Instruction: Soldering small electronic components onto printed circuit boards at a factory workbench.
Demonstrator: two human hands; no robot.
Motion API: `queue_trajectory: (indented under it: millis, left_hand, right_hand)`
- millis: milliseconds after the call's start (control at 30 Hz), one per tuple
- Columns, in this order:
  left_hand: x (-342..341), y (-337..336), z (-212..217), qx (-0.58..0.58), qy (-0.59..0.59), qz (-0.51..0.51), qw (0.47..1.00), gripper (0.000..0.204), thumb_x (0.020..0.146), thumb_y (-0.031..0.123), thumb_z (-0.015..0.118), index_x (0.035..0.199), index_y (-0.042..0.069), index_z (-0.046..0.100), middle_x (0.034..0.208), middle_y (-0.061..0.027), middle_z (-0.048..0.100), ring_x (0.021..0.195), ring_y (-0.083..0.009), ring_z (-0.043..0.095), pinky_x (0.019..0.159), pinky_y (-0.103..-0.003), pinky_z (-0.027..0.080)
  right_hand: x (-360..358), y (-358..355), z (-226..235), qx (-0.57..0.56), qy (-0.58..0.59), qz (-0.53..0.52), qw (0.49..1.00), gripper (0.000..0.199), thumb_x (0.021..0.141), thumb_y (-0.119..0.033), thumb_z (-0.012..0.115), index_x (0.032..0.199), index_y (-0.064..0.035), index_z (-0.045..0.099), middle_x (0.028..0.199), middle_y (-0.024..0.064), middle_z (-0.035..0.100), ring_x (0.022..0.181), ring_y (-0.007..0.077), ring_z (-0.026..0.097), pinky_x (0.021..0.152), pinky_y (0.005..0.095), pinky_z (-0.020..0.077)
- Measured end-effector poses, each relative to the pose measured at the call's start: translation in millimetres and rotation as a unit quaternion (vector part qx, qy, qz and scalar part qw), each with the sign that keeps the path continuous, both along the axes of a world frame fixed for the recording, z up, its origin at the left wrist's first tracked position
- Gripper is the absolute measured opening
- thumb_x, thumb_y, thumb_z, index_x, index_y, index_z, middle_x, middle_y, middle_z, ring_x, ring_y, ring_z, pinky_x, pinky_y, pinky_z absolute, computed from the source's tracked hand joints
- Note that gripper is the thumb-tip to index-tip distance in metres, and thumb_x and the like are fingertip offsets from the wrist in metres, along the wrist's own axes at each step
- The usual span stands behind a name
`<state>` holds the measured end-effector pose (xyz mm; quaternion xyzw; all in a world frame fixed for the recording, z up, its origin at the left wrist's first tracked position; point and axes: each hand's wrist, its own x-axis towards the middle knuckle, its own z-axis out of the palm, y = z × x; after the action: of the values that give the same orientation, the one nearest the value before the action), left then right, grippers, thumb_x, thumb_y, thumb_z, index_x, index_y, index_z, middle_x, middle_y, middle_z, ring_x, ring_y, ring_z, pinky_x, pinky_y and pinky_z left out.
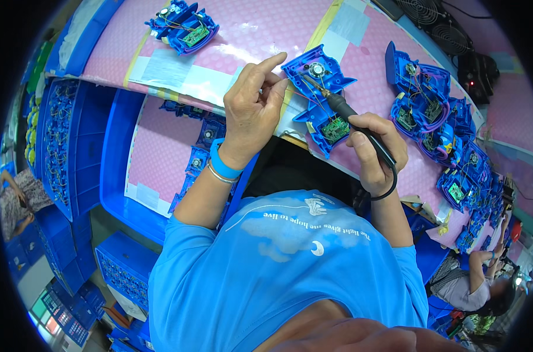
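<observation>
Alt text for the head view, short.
A person's right hand holds a soldering iron, its tip over an open blue casing with a green board, while the left hand is raised beside it. More blue casings lie on the pink table, mostly at right; blue bins stand at left.

Black fans [448, 38], blue crate [122, 246], co-worker [463, 288] at right

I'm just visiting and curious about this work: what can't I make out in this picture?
All in the head view:
Whether the soldering iron touches the open blue housing: tip too small.
Whether the left hand pinches something: its curled fingers hide that.
The cord's far end: lost around the right hand.
How many piled housings: they overlap.
</observation>
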<state>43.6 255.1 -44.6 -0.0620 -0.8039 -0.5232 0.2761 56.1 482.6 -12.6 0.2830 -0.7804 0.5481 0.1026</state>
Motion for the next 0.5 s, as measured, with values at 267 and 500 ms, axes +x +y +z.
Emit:
queue_trajectory:
  millis: [267,500]
  left_hand:
    - [6,-10,10,0.030,-0.019,0.025,0.999,0.046,0.074,-0.014,0.065,0.117,0.005,0.069,0.084,-0.0033,0.059,0.062,-0.0060,0.052,0.051,-0.021,0.041]
    - [8,-21,9,-0.174,0.102,-0.065,0.977,0.023,0.074,-0.004,0.076,0.095,0.006,0.072,0.089,-0.0077,0.067,0.071,-0.0211,0.069,0.058,-0.031,0.056]
  right_hand:
    - [-2,1,1,0.009,0.015,-0.003,1.000,0.022,0.089,-0.004,0.060,0.108,0.0075,0.064,0.087,0.0139,0.067,0.070,0.0152,0.064,0.066,0.0274,0.0507]
    - [3,3,4,-0.036,0.013,-0.011,0.999,0.022,0.092,-0.008,0.059,0.110,0.0065,0.063,0.080,0.0121,0.064,0.068,0.0147,0.060,0.063,0.0269,0.0471]
